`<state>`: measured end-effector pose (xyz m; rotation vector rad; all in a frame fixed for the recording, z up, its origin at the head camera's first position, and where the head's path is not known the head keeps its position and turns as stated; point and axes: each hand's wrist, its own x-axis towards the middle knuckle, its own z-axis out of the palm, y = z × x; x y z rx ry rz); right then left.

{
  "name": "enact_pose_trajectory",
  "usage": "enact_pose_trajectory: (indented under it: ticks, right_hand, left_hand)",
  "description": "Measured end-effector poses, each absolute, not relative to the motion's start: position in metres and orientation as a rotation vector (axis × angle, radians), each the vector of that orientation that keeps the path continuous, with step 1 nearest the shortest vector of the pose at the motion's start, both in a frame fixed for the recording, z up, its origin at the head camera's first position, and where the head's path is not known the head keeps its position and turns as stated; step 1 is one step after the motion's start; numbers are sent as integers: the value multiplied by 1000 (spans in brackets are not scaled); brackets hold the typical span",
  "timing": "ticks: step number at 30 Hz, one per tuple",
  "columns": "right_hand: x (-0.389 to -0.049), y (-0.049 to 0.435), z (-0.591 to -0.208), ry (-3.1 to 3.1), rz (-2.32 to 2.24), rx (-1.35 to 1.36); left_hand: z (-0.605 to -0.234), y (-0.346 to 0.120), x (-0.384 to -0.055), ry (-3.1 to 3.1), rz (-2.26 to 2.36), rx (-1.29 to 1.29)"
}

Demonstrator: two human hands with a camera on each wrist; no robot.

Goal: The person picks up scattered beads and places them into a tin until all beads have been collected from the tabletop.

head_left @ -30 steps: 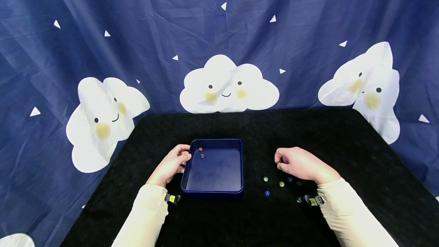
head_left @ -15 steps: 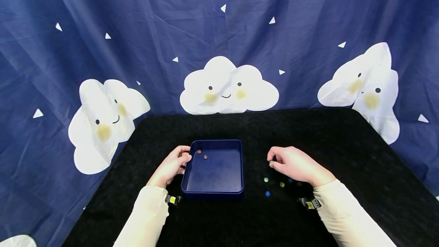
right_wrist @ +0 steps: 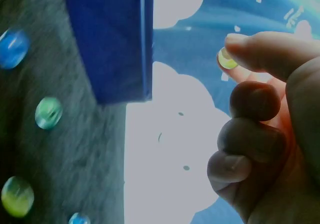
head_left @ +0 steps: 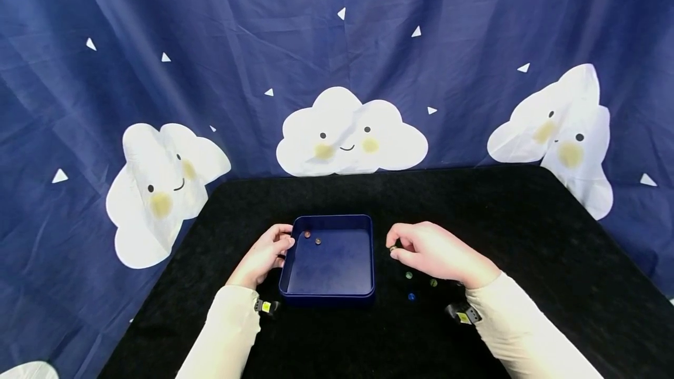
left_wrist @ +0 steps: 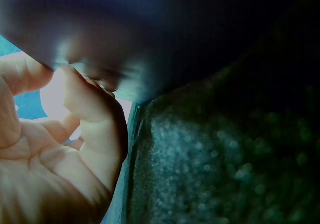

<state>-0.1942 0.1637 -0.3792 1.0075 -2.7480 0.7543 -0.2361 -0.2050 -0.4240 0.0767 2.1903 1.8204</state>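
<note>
My left hand (head_left: 261,255) grips the left wall of a square, dark blue box (head_left: 332,296) on the black cloth. In the left wrist view, thumb and fingers meet the box's side. Inside lie a reddish marble (head_left: 308,234) and a brownish marble (head_left: 318,241), near the far left corner. Just off the box's right wall, my right hand (head_left: 439,253) pinches a yellowish marble (right_wrist: 227,58) between thumb and index finger; its other fingers are curled. Beneath and in front of that hand lie a green marble (head_left: 409,275), a yellow-green marble (head_left: 433,283) and a blue marble (head_left: 412,296).
The right wrist view shows another blue marble (right_wrist: 79,219) at its bottom edge. A black cloth (head_left: 326,344) covers the table. Behind it hangs a dark blue curtain (head_left: 237,63) with smiling white clouds. A small camera (head_left: 463,313) sits on the right wrist.
My right hand has moved left toward the box, carrying the pinched marble. The brownish marble in the box has rolled a little to the right. The left hand keeps its hold.
</note>
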Motion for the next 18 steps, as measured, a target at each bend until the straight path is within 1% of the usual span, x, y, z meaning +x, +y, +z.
enact_pose_trajectory:
  ticks: [8, 18]
  right_hand:
    - [-205, 132, -368, -2695, 684, 1127]
    - [-218, 94, -372, -2727, 659, 1114]
  left_hand:
    - [-424, -206, -238, 2190, 1824, 77]
    - [-424, -206, -237, 2191, 1825, 73]
